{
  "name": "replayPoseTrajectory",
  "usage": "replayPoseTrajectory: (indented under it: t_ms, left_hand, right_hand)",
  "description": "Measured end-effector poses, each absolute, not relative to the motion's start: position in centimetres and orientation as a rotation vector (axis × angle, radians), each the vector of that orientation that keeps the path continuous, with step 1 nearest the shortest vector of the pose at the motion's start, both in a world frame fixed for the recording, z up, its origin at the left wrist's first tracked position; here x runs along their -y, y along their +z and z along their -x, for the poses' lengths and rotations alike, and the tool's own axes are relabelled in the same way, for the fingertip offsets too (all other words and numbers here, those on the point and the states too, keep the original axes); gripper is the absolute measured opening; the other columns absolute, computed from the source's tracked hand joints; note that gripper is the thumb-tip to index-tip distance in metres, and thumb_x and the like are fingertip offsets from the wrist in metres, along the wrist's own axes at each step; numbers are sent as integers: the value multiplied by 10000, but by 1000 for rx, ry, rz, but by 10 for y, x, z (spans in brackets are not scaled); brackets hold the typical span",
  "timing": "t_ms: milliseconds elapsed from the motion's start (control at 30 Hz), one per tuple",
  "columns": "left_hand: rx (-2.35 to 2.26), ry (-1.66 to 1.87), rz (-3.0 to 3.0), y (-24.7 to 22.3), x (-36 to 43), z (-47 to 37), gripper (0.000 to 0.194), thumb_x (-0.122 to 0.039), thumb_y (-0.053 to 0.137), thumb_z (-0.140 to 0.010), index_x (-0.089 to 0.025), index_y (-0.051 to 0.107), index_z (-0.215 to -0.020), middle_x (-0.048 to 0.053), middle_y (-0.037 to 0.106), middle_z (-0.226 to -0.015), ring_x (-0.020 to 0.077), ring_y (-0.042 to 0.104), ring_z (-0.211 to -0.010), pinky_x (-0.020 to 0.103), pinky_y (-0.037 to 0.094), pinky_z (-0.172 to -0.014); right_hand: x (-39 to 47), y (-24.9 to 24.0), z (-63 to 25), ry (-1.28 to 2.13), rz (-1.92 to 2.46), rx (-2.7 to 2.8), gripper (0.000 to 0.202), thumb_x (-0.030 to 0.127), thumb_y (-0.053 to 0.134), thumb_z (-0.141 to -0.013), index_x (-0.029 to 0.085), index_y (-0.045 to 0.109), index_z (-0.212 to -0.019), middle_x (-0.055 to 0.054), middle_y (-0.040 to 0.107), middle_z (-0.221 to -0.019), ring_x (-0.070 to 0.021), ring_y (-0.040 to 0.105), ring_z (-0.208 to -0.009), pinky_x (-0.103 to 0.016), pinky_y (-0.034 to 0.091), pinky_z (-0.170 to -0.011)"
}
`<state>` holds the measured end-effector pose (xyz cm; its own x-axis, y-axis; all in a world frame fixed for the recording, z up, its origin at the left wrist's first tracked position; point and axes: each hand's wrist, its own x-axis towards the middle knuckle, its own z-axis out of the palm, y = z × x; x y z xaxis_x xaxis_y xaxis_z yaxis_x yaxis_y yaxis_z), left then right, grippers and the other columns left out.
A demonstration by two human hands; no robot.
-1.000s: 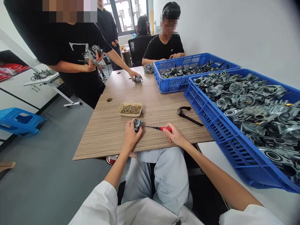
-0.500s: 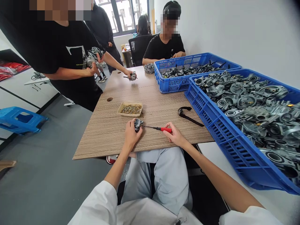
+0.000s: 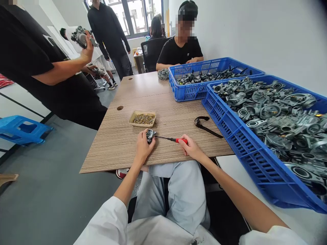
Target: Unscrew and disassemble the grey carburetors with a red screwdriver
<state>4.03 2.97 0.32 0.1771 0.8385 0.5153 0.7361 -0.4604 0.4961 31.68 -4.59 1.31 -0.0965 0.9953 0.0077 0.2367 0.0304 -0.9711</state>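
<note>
My left hand is closed around a small grey metal carburetor part near the front of the table. A screwdriver with a red handle and a long dark shaft is gripped in my right hand. Its shaft points left, and the tip meets the right side of the metal part; the exact contact is too small to make out. Just beyond my left hand stands a tan tray filled with small brass-coloured screws. A loose screw lies to the tray's right.
Two blue crates of metal castings line the right side. A black wristwatch lies by the nearer crate. One person stands at the table's left holding metal parts; another sits at the far end. A blue stool is at left.
The standing person at left has drawn a hand back from the table, lifting the metal part that was there, and turned away. My hands, the screwdriver and the part have hardly moved.
</note>
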Motion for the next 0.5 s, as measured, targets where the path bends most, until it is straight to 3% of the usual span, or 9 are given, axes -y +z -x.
replayPoseTrajectory:
  t_ms: [167, 500]
  left_hand:
    - [-1544, 1159, -2310, 4, -29, -41, 507, -306, 652, -953, -224, 492, -1426, 143, 602, -1281, 332, 592, -1253, 492, 509, -1085]
    - [-1558, 1161, -2287, 6, -28, -41, 505, -315, 657, -954, -217, 498, -1423, 152, 602, -1288, 329, 594, -1252, 491, 508, -1093]
  right_hand:
    - [47, 14, -318, 1139, 1309, 1492, 302, 535, 557, -995, 275, 455, -1109, 122, 477, -527, -146, 479, -427, -261, 403, -466]
    - [45, 10, -317, 1149, 1308, 1453, 304, 554, 525, -1018, 276, 422, -948, 120, 455, -494, -133, 444, -392, -255, 365, -444]
